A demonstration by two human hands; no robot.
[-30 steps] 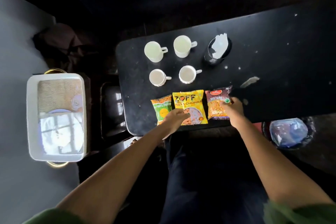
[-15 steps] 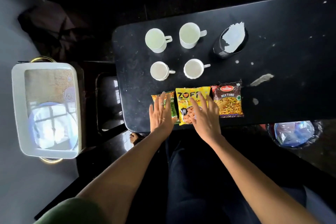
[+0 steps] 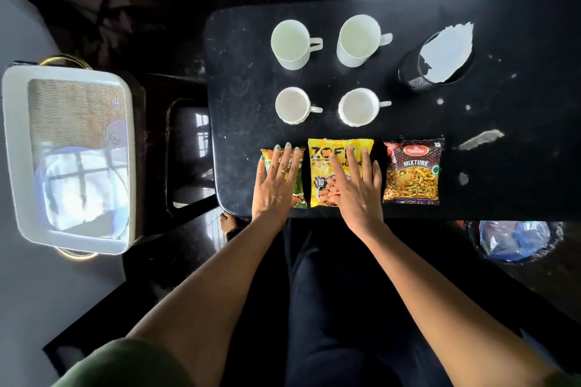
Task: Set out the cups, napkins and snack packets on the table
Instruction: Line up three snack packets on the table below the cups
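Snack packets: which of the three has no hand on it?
The red Mixture packet, rightmost; the left hand covers the green one, the right hand the yellow.

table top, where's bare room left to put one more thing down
Free: the wide stretch of table right of the mixture packet and napkin holder, bar a pale scrap; also a narrow strip left of the cups. Crowded: the near edge, packets and both hands side by side.

White cups (image 3: pixel 294 44), yellow packet (image 3: pixel 327 166), black table (image 3: pixel 503 185), black mesh holder (image 3: pixel 418 80)

Black table (image 3: pixel 518 166), dark glossy floor (image 3: pixel 201 248), dim room
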